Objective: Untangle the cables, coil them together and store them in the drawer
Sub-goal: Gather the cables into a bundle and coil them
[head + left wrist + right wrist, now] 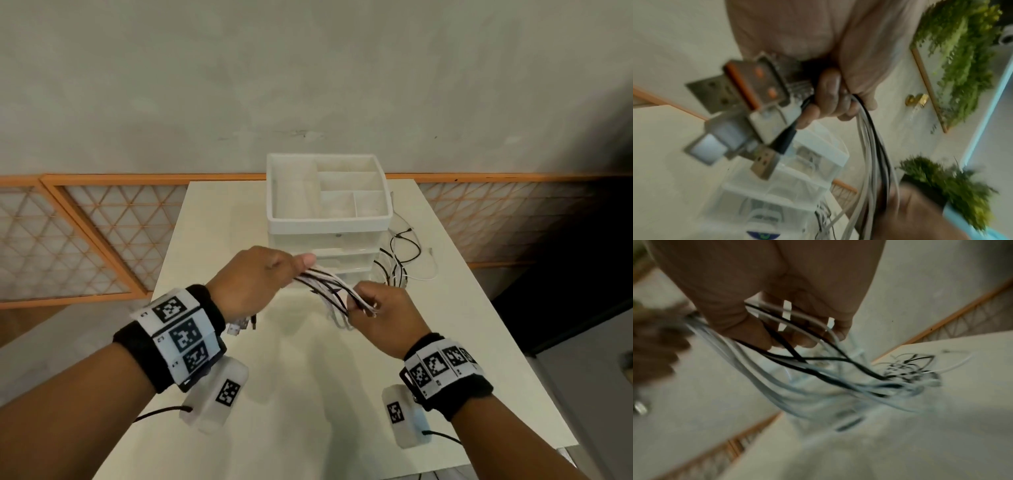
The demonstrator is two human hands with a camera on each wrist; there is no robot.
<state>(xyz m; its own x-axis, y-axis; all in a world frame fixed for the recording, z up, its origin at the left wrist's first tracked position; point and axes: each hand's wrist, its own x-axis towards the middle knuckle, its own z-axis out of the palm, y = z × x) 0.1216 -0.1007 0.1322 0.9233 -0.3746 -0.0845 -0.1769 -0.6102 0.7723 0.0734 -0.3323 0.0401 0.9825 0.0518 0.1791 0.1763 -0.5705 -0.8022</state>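
Both hands hold cables above table, in front of drawer unit.
Left hand fist clenched on cables with USB plugs sticking out; right hand fingers curled round same bundle. Loose ends lie on table right of drawer unit.

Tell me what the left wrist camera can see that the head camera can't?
Only the left wrist view shows the USB plugs up close, sticking out below the left hand, and green plants on the wall. Only the head view shows the drawer unit's top tray with its compartments, the loose cable ends on the table, and both wristbands. Both show the black and white cables running from the left hand to the right hand.
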